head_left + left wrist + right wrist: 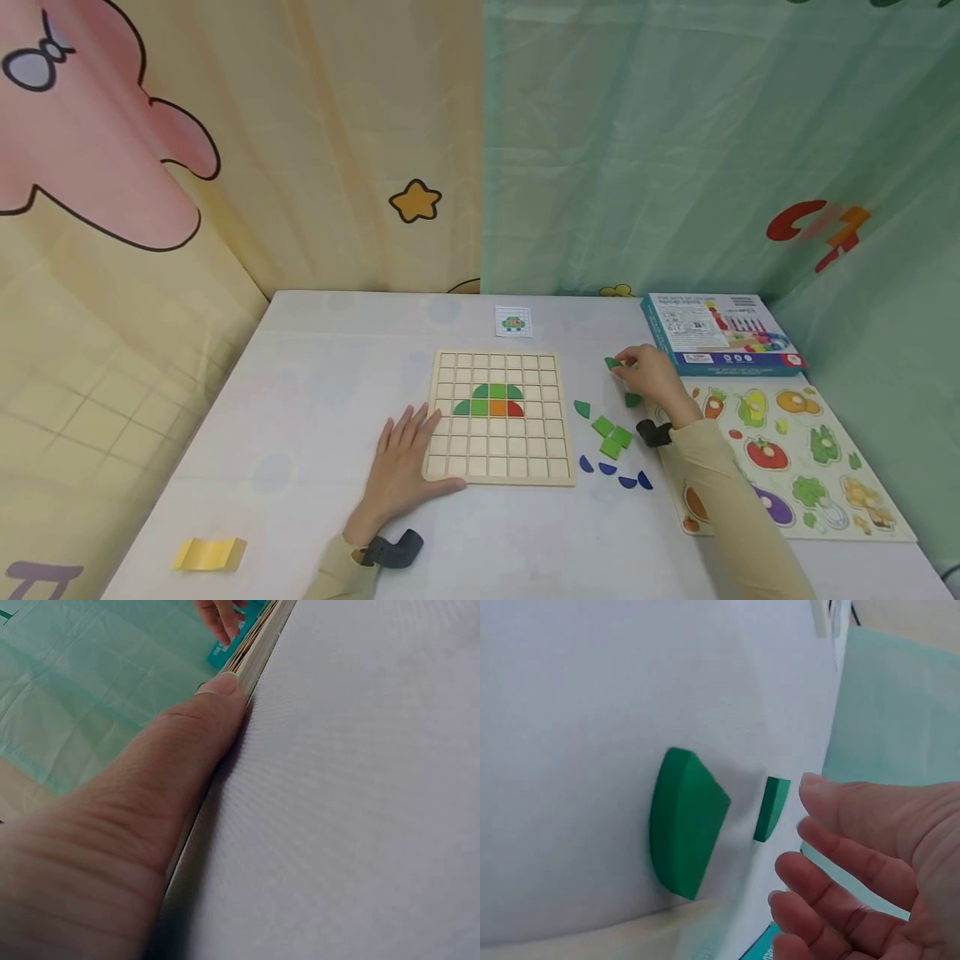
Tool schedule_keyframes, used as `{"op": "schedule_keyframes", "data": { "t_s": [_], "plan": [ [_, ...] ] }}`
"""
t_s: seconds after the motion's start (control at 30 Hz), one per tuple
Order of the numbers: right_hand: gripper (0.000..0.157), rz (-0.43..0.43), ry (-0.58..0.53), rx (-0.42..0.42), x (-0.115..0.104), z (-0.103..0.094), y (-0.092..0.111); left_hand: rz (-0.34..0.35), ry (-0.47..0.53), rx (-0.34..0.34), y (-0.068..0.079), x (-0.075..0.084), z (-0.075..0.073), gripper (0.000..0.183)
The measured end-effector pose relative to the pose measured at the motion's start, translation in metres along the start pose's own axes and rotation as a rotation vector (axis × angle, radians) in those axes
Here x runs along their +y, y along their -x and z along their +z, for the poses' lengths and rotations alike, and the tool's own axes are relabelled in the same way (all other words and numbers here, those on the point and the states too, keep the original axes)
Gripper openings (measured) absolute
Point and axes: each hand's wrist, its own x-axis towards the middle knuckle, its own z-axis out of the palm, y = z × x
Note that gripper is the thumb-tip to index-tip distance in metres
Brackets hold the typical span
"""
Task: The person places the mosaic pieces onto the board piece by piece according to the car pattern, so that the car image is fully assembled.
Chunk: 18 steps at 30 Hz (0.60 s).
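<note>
Head: box [686,329] beside right hand [654,379]

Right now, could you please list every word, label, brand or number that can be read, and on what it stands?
None can be read with certainty.
Box, top: many printed lines, too small and blurred.
Box, side: white lettering, too blurred; in the right wrist view, also cut off.
Card: a small picture, no readable words.
Board: no lettering seen.

The printing on the box [722,335] is too small and blurred for any word to be read.
</note>
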Motion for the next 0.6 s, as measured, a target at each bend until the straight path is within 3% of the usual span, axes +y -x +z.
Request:
{"op": "schedule_keyframes", "data": {
  "t_s": [0.1,0.33,0.6],
  "plan": [
    [0.031,0.051,0.014,-0.021,0.003,0.004,-0.009,-0.002,-0.005,0.001,0.0,-0.001,0.0,0.109],
    [0.026,0.024,0.086,0.026,0.006,0.012,-0.014,-0.003,0.0,-0.004,0.0,-0.001,0.002,0.109],
    [0.023,0.088,0.055,-0.007,0.001,0.014,-0.01,0.002,0.0,0.011,0.0,0.0,0.001,0.109]
  ]
}}
